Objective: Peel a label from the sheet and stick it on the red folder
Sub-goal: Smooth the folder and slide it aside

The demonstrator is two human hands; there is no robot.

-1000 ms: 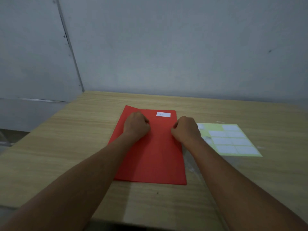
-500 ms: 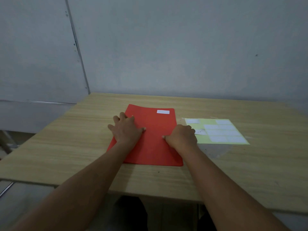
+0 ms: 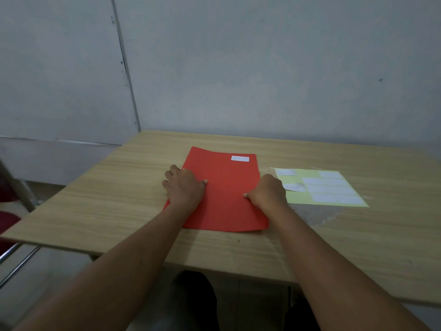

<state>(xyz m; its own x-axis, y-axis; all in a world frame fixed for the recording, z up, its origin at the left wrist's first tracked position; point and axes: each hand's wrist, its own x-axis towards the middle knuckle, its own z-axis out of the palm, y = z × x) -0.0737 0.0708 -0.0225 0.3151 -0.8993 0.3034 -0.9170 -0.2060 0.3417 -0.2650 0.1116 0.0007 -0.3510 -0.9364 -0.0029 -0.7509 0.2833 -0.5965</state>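
Your left hand [image 3: 183,187] lies flat, palm down, with the fingers spread over the left edge of the red folder [image 3: 224,194]; the fingertips reach off the folder onto the surface [image 3: 107,199] and the thumb points inward across the red cover. Your right hand [image 3: 268,193] sits on the folder's right edge with its fingers curled under into a loose fist, thumb tip pressed to the cover; whether it pinches the edge you cannot tell from here. Neither hand holds anything loose.

Between your two hands the folder lies closed and flat, its long side running away from you. Beyond your right hand, near the folder's far right corner, a white label [image 3: 240,158] is stuck on the cover, well clear of both hands.

Just to the outside of your right hand lies the label sheet [image 3: 298,198], pale yellow-green backing with white labels left in rows on its outer half and bare backing nearest your knuckles. One partly lifted, crumpled label [image 3: 294,186] sits on the sheet right beside your right hand, and another lone one [image 3: 285,172] lies past it toward the far corner.

Nearer you than the sheet, the surface shows a worn grey patch [image 3: 317,213]. Beyond everything stands a grey wall [image 3: 262,68]. To the outside of your left arm, below the surface edge, metal tubing [image 3: 19,189] and something dark red [image 3: 7,220] show.
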